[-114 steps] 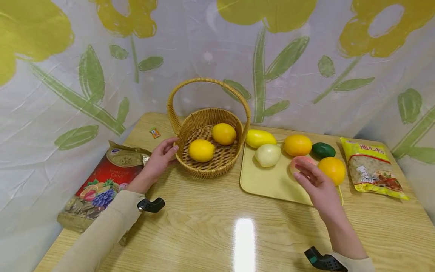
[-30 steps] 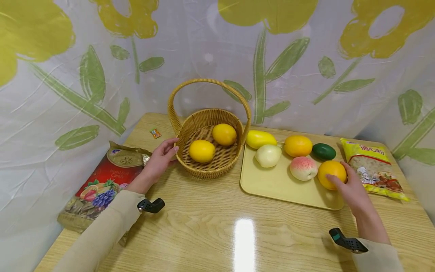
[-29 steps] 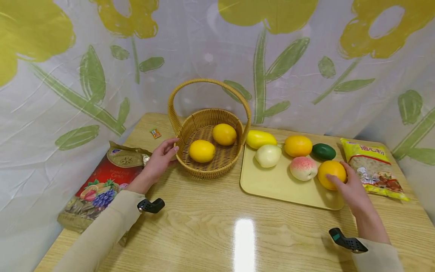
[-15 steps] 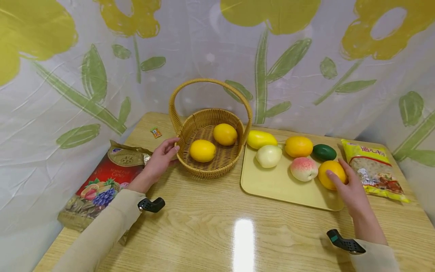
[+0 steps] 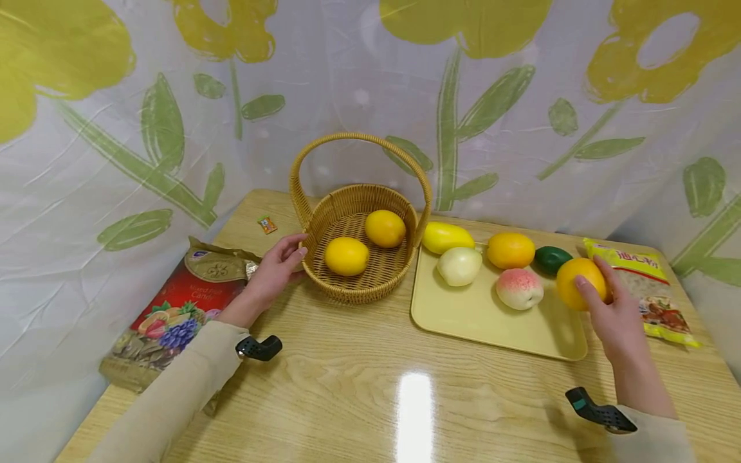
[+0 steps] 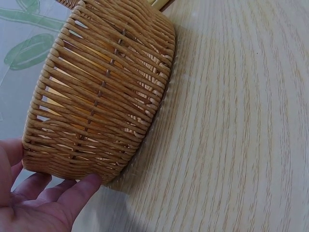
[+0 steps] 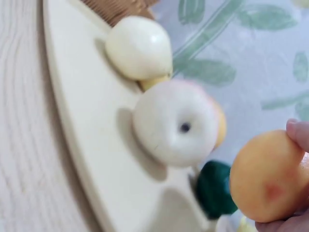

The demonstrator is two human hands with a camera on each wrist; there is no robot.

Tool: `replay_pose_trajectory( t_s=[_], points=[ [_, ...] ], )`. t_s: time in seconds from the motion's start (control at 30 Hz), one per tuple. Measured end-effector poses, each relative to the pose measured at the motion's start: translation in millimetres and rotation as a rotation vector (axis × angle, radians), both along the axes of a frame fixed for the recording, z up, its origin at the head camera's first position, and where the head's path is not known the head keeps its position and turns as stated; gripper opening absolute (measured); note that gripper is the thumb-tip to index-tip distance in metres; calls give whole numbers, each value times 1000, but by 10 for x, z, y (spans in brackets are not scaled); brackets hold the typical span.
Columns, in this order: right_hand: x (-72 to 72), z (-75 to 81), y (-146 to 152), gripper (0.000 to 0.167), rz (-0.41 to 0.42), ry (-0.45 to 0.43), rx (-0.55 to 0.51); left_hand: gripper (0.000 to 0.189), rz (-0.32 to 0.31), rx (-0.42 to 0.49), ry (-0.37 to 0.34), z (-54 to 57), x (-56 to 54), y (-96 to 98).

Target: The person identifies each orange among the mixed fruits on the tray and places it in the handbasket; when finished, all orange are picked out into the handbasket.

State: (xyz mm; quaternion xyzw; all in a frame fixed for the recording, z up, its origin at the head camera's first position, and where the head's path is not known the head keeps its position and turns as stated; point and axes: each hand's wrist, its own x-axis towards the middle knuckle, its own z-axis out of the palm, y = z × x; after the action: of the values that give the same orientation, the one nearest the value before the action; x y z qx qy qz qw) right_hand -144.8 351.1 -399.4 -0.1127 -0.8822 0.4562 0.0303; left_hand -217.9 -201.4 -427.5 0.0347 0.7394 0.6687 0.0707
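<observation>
Over the right end of the tray (image 5: 486, 321), the right hand (image 5: 616, 315) grips the orange (image 5: 576, 283) clear of it, a smooth, firm, seemingly light ball best cupped round its middle, while the left hand (image 5: 272, 273) rests relaxed fingers on the basket (image 5: 359, 289).

Items on my pale wooden table (image 5: 347, 392), left to right:
- Red foil candy bag with printed fruit (image 5: 179, 308), flat at the near left edge.
- Small orange sweet wrapper (image 5: 267, 224), far left.
- Pale yellow rectangular plastic tray (image 5: 475, 321), right of centre. On it: a whitish round fruit (image 5: 459, 266), a pink-and-white peach (image 5: 519, 289), a round orange (image 5: 510, 250).
- Long yellow mango (image 5: 447, 237) at the tray's far left corner.
- Dark green avocado (image 5: 550, 258) at its far right.
- Yellow snack packet (image 5: 654, 289), far right.

Behind it all is my white curtain with yellow flowers (image 5: 347, 96).
</observation>
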Motion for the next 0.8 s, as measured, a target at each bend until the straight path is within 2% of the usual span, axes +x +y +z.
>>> replay_pose_trajectory(
  t_s=[0.4, 0.53, 0.67, 0.8],
  points=[
    [-31, 392, -253, 63, 112, 60, 47, 49, 6, -2, -9, -18, -8, -2],
    [-36, 503, -372, 60, 154, 90, 14, 50, 3, 1, -9, -25, -10, -8],
    [-51, 582, -496, 57, 229, 149, -31, 50, 1, 6, -9, -24, -8, -5],
    [-65, 646, -625, 56, 284, 160, -65, 49, -2, 14, -7, -22, -7, -2]
  ],
)
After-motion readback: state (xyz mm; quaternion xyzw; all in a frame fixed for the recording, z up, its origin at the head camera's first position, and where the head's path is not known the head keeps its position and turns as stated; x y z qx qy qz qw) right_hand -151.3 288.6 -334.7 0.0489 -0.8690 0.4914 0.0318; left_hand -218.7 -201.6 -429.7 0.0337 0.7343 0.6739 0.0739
